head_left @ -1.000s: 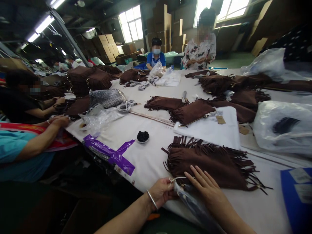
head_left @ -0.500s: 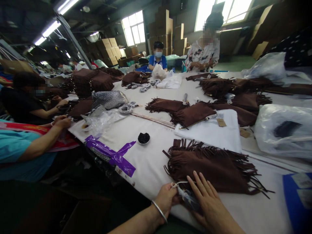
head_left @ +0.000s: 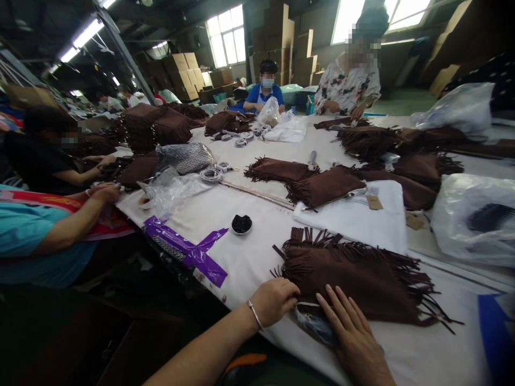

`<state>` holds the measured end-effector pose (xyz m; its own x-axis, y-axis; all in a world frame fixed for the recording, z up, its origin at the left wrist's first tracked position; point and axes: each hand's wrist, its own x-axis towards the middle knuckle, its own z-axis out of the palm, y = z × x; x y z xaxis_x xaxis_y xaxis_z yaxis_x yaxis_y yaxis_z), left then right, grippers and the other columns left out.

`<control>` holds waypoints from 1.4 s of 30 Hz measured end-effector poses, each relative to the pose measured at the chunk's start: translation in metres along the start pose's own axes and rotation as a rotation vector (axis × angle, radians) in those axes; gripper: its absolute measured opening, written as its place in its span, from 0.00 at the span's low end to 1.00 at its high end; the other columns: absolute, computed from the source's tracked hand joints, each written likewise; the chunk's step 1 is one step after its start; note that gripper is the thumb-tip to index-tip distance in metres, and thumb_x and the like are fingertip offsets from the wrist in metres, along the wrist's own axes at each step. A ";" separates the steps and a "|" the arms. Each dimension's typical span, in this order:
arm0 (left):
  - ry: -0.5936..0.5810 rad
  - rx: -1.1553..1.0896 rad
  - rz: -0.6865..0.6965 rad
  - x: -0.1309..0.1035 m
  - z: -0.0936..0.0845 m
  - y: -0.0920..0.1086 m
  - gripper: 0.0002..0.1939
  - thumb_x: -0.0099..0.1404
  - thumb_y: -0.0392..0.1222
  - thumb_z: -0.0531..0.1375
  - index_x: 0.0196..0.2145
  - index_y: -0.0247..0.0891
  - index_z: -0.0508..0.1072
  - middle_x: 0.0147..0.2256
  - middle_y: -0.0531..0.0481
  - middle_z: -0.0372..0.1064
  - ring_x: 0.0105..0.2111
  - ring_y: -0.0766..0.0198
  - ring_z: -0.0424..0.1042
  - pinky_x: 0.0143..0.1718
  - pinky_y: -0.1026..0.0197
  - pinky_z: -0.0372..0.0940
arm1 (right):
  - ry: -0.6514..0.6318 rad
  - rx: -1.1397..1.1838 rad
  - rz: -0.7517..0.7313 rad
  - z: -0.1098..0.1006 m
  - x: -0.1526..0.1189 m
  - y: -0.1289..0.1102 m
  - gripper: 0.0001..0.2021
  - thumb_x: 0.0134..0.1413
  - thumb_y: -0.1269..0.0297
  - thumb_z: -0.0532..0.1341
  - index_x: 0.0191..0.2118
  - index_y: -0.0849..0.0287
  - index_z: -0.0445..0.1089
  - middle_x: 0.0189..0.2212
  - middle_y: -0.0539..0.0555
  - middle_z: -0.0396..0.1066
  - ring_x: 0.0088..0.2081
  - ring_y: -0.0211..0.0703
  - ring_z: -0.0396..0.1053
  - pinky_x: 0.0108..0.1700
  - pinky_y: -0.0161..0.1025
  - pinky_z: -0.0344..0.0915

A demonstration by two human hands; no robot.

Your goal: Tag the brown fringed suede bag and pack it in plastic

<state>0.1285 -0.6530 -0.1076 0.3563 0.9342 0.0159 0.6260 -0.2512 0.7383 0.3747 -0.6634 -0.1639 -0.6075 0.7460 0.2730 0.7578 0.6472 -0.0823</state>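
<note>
A dark brown fringed bag lies flat on the table in front of me, its strips spread along the far edge and both sides. At its near left corner my left hand is closed, fingertips pinched on the bag's edge. My right hand rests open and flat, fingers stretched over the bag's near edge. Between the two hands a small clear plastic packet with something dark inside sits at the near edge, partly covered by my right palm. A thin pale cord or edge shows above the packet.
A small white dish of black pieces stands left of the bag. Purple tape crosses the table's near edge. Behind are more brown bags, a white cloth and a plastic sack. Co-workers sit left and across.
My left hand has let go of the pale cord at the packet and moved up to the bag's left corner. My right hand stays spread on the bag. The view has shifted slightly.
</note>
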 end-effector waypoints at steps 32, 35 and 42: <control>0.426 0.373 -0.142 0.036 -0.024 -0.052 0.25 0.61 0.25 0.48 0.54 0.37 0.66 0.59 0.41 0.58 0.64 0.51 0.44 0.62 0.38 0.38 | -0.034 -0.040 -0.074 -0.017 0.018 0.025 0.32 0.54 0.77 0.47 0.65 0.51 0.45 0.63 0.45 0.52 0.52 0.45 0.63 0.52 0.40 0.63; 0.482 0.367 -0.040 0.011 -0.032 -0.044 0.23 0.64 0.27 0.47 0.56 0.36 0.63 0.60 0.43 0.55 0.64 0.53 0.43 0.63 0.39 0.36 | -0.006 -0.076 -0.064 -0.017 0.007 0.038 0.35 0.51 0.79 0.45 0.65 0.52 0.43 0.63 0.47 0.51 0.59 0.47 0.56 0.55 0.44 0.60; 0.237 -0.392 0.064 -0.057 0.021 0.012 0.16 0.67 0.34 0.48 0.40 0.38 0.77 0.45 0.40 0.72 0.45 0.57 0.71 0.49 0.54 0.65 | -0.069 -0.140 -0.073 -0.010 0.002 0.073 0.34 0.52 0.79 0.46 0.65 0.52 0.42 0.62 0.50 0.54 0.60 0.46 0.56 0.54 0.43 0.64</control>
<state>0.1304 -0.7141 -0.1136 0.1886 0.9635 0.1902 0.2821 -0.2387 0.9292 0.4317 -0.6164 -0.1598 -0.6731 0.7102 0.2064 0.7342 0.6753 0.0708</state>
